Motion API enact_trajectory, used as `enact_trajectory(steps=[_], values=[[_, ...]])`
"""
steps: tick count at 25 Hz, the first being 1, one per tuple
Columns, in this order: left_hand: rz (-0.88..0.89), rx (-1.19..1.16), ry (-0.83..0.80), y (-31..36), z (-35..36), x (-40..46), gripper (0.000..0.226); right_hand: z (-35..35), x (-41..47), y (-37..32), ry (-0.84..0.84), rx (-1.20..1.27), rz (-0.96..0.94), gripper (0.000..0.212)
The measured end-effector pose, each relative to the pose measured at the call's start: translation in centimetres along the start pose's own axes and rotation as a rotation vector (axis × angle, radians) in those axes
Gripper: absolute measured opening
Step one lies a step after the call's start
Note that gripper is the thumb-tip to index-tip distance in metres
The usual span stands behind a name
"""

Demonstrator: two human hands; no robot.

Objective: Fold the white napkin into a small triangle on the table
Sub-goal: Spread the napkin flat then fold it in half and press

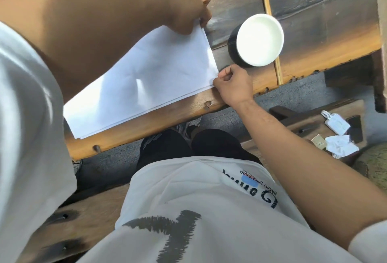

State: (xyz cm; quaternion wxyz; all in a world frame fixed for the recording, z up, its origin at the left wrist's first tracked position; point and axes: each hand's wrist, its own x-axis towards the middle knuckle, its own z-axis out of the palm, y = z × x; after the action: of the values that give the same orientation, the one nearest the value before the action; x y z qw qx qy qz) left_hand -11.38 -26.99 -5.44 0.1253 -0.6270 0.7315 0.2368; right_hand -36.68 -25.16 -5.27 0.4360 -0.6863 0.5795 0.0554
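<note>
Two hands work one short edge of the napkin [146, 78]. Your right hand [232, 85] has its grip pinched tight on the near right corner, fingers curled, and your left hand [188, 9] pinches the far right corner of that same edge. Holding both corners at once looks meant to line up the layers before a crease: along the near edge you can see stacked sheet edges, so the napkin is already doubled into a long rectangle.

It lies flat on the counter [314, 11], running slantwise from the near left out to your hands, its near side close to the counter's lip. No triangle yet; a diagonal fold is still to come.

Just right of your hands stands a white bowl [260, 39], with chopsticks [270, 30] lying beside it, near enough to bump if you swing the corner across.

Your shirt [209, 210] carries upside-down print; "HIGH" is about all I can make out.
</note>
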Motion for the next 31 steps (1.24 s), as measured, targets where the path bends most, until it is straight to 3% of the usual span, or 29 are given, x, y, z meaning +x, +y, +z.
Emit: enact_trajectory(steps=[3,8,18,25,28,31], values=[[-0.009,0.002,0.017,-0.3,-0.3,-0.2,0.039,-0.2,0.0,-0.1,0.021,0.005,0.033,0.014],[-0.112,-0.221,0.137,0.1,-0.2,0.7,0.046,0.3,-0.2,0.2,0.067,-0.020,0.089,0.008],[-0.105,-0.402,0.123,0.1,-0.6,1.5,0.048,0.1,-0.1,1.1,0.037,0.043,0.158,0.009],[-0.127,-0.418,0.173,0.0,-0.1,1.2,0.047,0.1,0.3,1.0,0.046,0.020,0.174,0.011],[-0.158,-0.435,0.268,0.5,0.4,0.6,0.044,0.0,0.3,0.8,0.033,0.024,0.180,0.020],[-0.320,-0.253,0.427,2.5,2.3,-1.3,0.043,-0.3,0.1,0.8,0.020,0.005,0.164,0.019]])
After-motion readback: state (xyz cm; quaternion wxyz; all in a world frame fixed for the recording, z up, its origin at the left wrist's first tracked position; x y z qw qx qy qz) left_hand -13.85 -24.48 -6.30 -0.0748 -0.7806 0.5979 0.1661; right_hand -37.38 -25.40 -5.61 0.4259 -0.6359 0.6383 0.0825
